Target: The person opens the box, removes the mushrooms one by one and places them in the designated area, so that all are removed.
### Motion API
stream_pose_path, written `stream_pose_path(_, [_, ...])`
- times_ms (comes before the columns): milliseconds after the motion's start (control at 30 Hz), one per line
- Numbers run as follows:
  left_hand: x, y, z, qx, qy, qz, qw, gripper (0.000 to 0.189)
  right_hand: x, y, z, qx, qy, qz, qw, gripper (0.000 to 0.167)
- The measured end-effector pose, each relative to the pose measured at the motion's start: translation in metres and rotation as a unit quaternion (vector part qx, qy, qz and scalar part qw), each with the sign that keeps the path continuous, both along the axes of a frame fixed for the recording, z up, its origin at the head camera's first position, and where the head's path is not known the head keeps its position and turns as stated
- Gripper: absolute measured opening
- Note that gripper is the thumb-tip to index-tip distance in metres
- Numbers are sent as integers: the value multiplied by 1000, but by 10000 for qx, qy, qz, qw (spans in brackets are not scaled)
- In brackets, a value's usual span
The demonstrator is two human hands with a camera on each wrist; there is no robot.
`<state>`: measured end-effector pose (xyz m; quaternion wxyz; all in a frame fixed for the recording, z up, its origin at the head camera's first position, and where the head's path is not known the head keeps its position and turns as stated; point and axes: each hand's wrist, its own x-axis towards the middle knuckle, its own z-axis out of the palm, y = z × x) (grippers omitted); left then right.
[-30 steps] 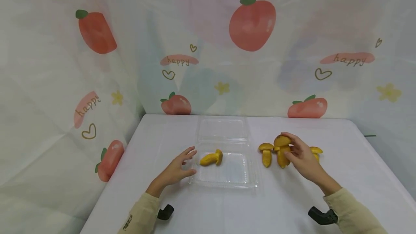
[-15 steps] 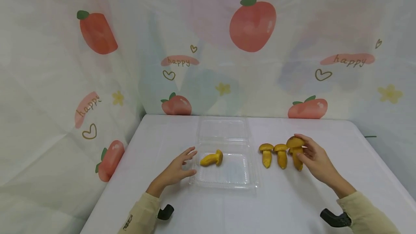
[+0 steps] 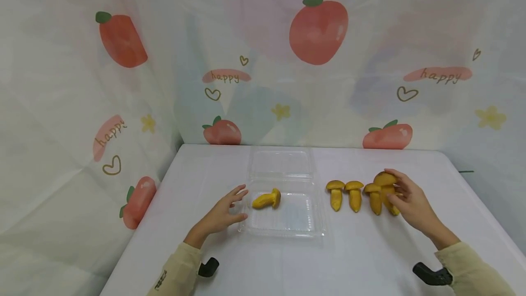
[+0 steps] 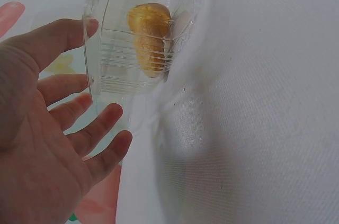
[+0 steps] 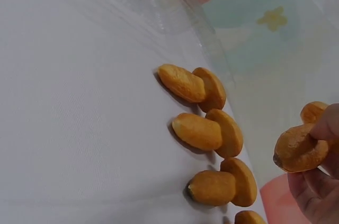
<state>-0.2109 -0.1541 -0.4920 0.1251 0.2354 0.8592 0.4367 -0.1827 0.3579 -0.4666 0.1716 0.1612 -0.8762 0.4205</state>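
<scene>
My right hand pinches a yellow-brown mushroom between thumb and fingers, above the right end of a row of mushrooms. In the head view three of the row show: the left one, the middle one and one farther right, partly overlapped by the held mushroom. One more mushroom peeks in at the bottom of the right wrist view. At the left wall of a clear plastic box, my left hand has its fingers spread, thumb at the rim. A mushroom lies on its side inside the box.
The box's clear lid lies folded back behind it on the white table. A fruit-print cloth rises behind the table and along its left side. Black wrist mounts stick out below both sleeves.
My right hand has moved rightward along the row, carrying the held mushroom, so the third mushroom has come into view. My left hand and the box have stayed in place.
</scene>
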Motion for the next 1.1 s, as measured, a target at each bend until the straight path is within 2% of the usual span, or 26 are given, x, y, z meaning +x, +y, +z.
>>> stream_pose_path(400, [1,0,3,-36,-41,39,10000,71,-1,22,-4,166,-98,-259,9995,62])
stream_pose_path(1100, [1,1,2,-95,8,53,9999,71,1,52,-13,369,-945,-926,9905,62])
